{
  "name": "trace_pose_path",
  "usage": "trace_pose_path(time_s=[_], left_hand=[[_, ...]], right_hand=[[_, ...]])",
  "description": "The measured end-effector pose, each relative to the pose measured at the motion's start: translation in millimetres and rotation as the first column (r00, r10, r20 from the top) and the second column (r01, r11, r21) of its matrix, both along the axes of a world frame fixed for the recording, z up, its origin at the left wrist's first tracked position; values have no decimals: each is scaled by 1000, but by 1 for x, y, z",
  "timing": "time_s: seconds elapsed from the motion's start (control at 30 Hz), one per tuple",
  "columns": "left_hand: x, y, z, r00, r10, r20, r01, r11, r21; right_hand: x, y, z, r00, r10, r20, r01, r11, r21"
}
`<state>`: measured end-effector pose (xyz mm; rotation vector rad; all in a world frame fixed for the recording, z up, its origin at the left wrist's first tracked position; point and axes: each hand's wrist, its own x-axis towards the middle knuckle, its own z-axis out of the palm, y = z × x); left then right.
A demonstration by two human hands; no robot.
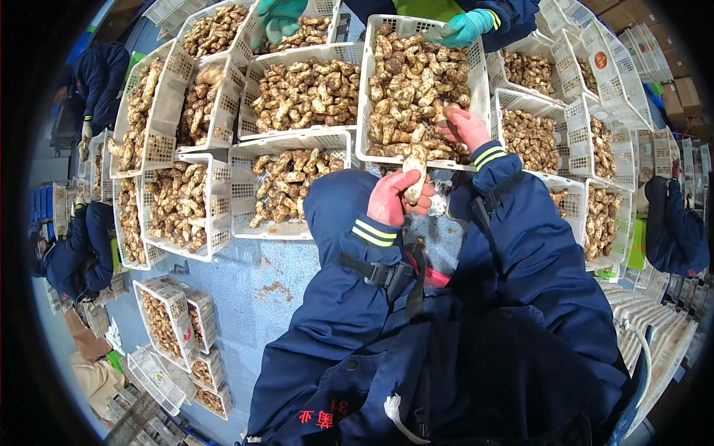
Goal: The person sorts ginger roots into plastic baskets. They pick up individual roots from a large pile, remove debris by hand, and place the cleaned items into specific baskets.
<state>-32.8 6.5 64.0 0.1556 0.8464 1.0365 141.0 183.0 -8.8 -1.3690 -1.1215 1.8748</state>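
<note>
My left hand point(398, 197), in a red glove, holds a pale brown mushroom point(414, 182) in front of my chest. My right hand point(467, 126), also red-gloved, reaches into the white slotted crate point(480, 82) straight ahead and grips another mushroom point(450, 111) from the heap. That crate is filled with brown mushrooms. Both my sleeves are dark blue with yellow-striped cuffs.
Many white crates of mushrooms point(297, 97) cover the blue table point(245, 290) left, right and behind. Across the table a person's teal-gloved hands point(465, 28) rest on the crates. Other people in blue jackets point(82, 253) stand at the left and right point(673, 230). Stacked trays point(669, 334) lie lower right.
</note>
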Motion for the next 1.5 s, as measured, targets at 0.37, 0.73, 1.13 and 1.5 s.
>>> trace_pose_path(time_s=[0.37,0.73,1.13,1.5], left_hand=[[-96,57,14,880,453,140,-470,873,129],[-60,41,-11,918,370,143,-388,912,131],[-49,45,-21,943,225,-244,-235,972,-13],[-11,11,-13,965,259,-50,-221,899,379]], right_hand=[[-36,-9,-71,347,430,833,-806,592,30],[-63,-21,-62,313,484,817,-758,646,-93],[-53,-17,63,703,30,711,-699,219,681],[-28,-88,111,983,106,153,-175,805,566]])
